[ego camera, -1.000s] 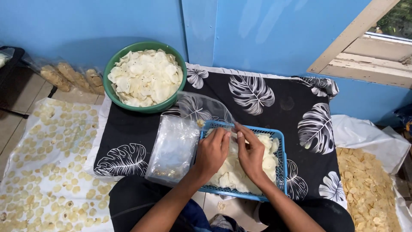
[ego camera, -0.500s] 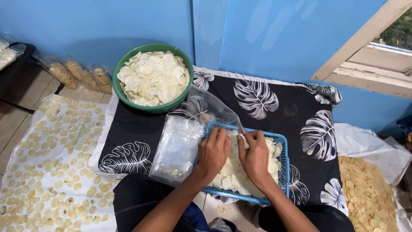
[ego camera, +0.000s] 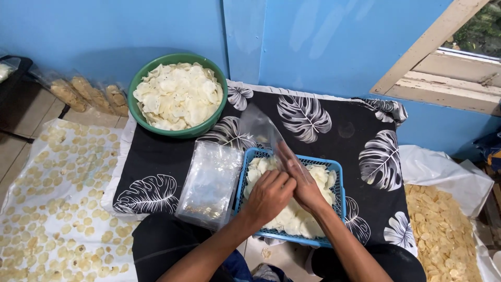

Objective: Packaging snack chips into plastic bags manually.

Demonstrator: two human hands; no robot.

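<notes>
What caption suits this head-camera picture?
Both hands, left hand and right hand, handle a clear plastic bag over a blue basket of pale chips.

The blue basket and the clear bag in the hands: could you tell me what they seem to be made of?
Blue basket: apparently moulded plastic, with uniform colour and lattice walls. Clear bag: thin glossy plastic film, see-through and creased, held over the basket by the left hand and right hand.

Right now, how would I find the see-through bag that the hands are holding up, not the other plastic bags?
Start at the black cloth with white leaf prints and find the blue plastic basket of pale chips on it. Both hands, left hand and right hand, meet over that basket, and the clear plastic bag rises from them towards the wall. Unlike the stack of clear bags lying flat beside the basket, it is single and held up.
</notes>
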